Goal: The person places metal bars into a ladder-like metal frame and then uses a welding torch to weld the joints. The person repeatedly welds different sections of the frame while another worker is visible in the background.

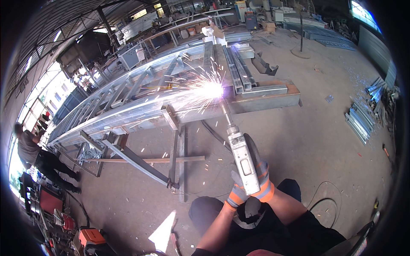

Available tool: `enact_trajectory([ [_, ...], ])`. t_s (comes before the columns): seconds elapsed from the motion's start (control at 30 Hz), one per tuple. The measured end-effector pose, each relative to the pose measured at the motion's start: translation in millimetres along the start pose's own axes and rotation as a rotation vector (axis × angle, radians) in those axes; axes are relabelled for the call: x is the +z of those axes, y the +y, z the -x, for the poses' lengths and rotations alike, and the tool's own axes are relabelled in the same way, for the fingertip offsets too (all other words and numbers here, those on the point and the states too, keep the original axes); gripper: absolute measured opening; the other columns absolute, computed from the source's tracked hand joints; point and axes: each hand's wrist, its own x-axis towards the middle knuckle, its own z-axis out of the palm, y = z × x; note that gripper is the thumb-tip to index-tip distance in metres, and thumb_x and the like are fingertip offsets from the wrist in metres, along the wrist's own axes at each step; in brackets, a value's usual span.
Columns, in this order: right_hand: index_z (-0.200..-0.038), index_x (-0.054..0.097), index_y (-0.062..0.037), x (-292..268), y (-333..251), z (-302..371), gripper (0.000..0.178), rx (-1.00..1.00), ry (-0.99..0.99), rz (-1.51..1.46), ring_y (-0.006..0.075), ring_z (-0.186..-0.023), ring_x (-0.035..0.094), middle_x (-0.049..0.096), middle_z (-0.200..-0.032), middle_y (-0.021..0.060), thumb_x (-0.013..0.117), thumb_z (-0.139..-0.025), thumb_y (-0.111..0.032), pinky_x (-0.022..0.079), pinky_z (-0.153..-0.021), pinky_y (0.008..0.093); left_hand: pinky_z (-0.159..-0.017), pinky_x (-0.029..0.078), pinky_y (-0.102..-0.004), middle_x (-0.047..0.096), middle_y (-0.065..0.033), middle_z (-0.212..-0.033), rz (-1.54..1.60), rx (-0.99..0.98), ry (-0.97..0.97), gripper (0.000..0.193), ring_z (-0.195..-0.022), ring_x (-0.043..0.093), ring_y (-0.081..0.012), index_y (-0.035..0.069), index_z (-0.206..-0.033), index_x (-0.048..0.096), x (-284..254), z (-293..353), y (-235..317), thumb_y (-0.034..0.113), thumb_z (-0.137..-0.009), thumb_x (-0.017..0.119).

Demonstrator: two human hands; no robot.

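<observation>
A pale, boxy hand-held welding gun (242, 155) points away from me, its nozzle at a steel beam (265, 102). Bright light and a spray of sparks (209, 89) burst at the tip and hide the spot it meets. My left hand (238, 193), in a grey and orange glove, is closed around the gun's near left side. On the right side my right hand (264, 181), gloved the same way, grips it too, its fingers partly behind the body. The beam edges a long ladder-like steel frame (128, 112). Square steel tubes (240, 70) lie across it beside the glare.
Steel legs (141, 164) stand under the frame. A person (38, 155) stands at far left. Orange equipment (90, 237) sits low left, and a cable (329, 200) curls on the floor at right. Metal profiles (359, 121) lie on the right.
</observation>
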Motion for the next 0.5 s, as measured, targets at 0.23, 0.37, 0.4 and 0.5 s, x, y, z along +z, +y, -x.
enact_trajectory([
  [0.23, -0.158, 0.037, 0.0107, 7.0, 6.3, 3.8, 0.084, 0.168, 0.028, -0.215, 0.0286, -0.115, 0.072, 0.068, -0.135, 0.0211, 0.078, -0.089, -0.012, 0.058, -0.097, 0.0378, -0.126, 0.032, -0.0433, 0.042, -0.0134, -0.166, -0.083, 0.052, -0.022, 0.061, -0.154, 0.039, -0.0312, 0.011, -0.165, 0.037, -10.4, -8.7, -8.1, 0.017, -0.107, 0.055],
  [0.37, -0.158, 0.038, 0.0093, 8.7, 11.6, 5.3, 0.081, 0.143, 0.021, -0.24, 0.0276, -0.12, 0.07, 0.067, -0.137, 0.0202, 0.077, -0.092, -0.017, 0.057, -0.101, 0.038, -0.126, 0.032, -0.0434, 0.042, -0.0136, -0.166, -0.16, 0.052, -0.038, 0.061, -0.154, 0.038, -0.0313, 0.011, -0.165, 0.037, -8.0, -12.4, -14.5, 0.018, -0.107, 0.055],
  [0.4, -0.158, 0.039, 0.0088, 9.1, 13.2, 6.0, 0.079, 0.133, 0.018, -0.236, 0.0273, -0.121, 0.07, 0.067, -0.138, 0.0199, 0.076, -0.093, -0.018, 0.056, -0.102, 0.0381, -0.126, 0.032, -0.0434, 0.042, -0.0136, -0.166, -0.177, 0.053, -0.042, 0.061, -0.154, 0.038, -0.0313, 0.011, -0.165, 0.037, -7.4, -12.7, -16.0, 0.018, -0.107, 0.055],
  [0.5, -0.158, 0.04, 0.0073, 9.4, 16.4, 8.8, 0.075, 0.129, -0.002, -0.225, 0.0272, -0.123, 0.069, 0.067, -0.139, 0.0191, 0.073, -0.097, -0.021, 0.055, -0.104, 0.0387, -0.126, 0.032, -0.0434, 0.042, -0.0138, -0.166, -0.223, 0.052, -0.048, 0.061, -0.154, 0.038, -0.0314, 0.011, -0.165, 0.036, -4.9, -11.8, -19.4, 0.019, -0.107, 0.055],
])
